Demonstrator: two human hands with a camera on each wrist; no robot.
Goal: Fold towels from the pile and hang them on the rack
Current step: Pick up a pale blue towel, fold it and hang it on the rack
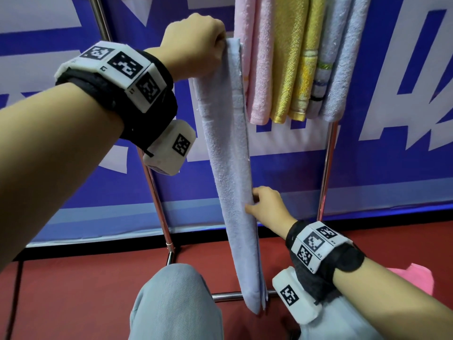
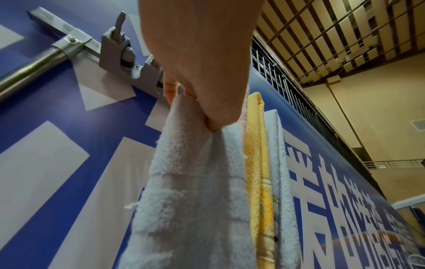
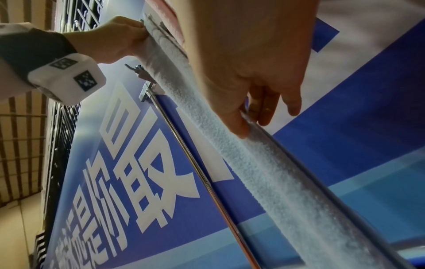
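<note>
Head view: left hand point(image 1: 196, 45) is pinching the pale blue towel's point(image 1: 230, 153) top, which is hanging lengthwise straight down beside the hung towels point(image 1: 289, 57), while the right hand point(image 1: 267, 207) is nipping its lower edge. Left wrist view: fingers point(image 2: 216, 116) are bunching the top just below the rack point(image 2: 115, 54). Right wrist view: thumb point(image 3: 239, 125) and fingers are closing on the strip's edge.

A pale blue towel point(image 1: 230, 173), folded into a long narrow strip, hangs straight down beside pink, yellow and blue towels point(image 1: 291, 65) draped side by side over the metal rack point(image 1: 327, 165).
</note>
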